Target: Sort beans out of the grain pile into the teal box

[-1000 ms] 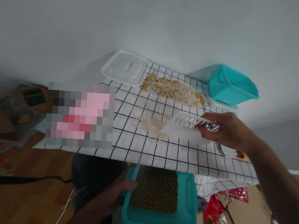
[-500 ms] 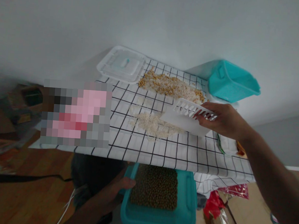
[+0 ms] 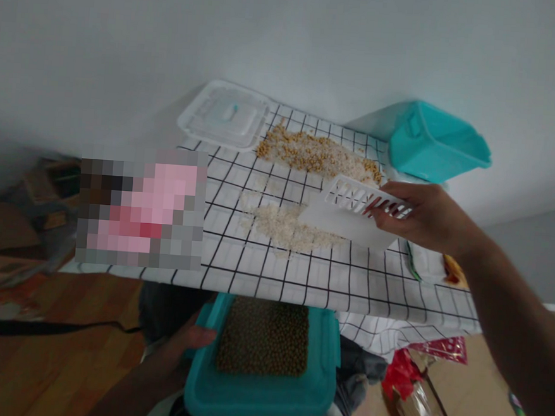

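My left hand (image 3: 192, 341) is closed on the left edge of a teal plastic container (image 3: 259, 400) of small round brownish beans (image 3: 263, 340), below the table's front edge. Its thumb lies over the rim; the other fingers are mostly hidden. My right hand (image 3: 417, 211) grips the slotted upper edge of a flat white plastic scraper (image 3: 353, 219) tilted over the table. The scraper's left end is beside a thin spread of white grains (image 3: 290, 228) that look like rice. Behind it lies a strip of yellow beans mixed with pale grains (image 3: 317, 154).
A checked cloth (image 3: 239, 269) covers the table against the wall. A clear lid (image 3: 227, 116) lies at the back left, and a teal bin (image 3: 436, 146) stands at the back right. Pixelation hides a pink item (image 3: 164, 194). A red wrapper (image 3: 401, 372) is below at right.
In the picture, the teal container and my left hand have shifted left and slightly up. My right hand with the scraper has shifted slightly right and up. The grain piles look the same.
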Motion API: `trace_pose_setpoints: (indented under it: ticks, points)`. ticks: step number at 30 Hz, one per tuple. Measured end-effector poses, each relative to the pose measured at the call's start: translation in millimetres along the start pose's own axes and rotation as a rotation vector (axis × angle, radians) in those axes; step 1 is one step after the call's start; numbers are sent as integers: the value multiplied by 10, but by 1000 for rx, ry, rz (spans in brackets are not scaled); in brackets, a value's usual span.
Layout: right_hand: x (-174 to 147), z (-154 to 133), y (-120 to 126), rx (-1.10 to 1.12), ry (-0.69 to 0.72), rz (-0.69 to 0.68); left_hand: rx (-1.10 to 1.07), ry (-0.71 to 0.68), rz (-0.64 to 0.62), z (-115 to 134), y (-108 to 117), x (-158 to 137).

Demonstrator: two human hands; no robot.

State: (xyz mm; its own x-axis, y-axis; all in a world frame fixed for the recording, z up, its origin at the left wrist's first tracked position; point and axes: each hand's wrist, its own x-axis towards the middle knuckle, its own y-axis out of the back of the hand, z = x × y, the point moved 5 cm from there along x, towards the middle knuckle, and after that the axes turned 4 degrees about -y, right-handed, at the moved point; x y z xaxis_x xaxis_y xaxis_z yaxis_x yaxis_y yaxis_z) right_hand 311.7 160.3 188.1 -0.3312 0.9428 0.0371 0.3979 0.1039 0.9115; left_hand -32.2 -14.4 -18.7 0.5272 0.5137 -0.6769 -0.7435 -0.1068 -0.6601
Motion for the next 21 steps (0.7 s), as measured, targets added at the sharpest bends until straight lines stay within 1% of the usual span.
trace_pose_setpoints:
  ticks: [6, 13, 16, 21]
  points:
    - [54, -74, -36, -11, 23, -37, -14, -66, 40, 10, -13, 27]
    - [52, -53, -51, 16, 18, -64, 24, -39, -44, -44, -57, 103]
    - [16, -87, -46, -3, 24, -73, 34, -34, -25, -67, -79, 136]
    - [-83, -180, -9, -46, 16, -65, 31, -72, -17, -44, -203, 169]
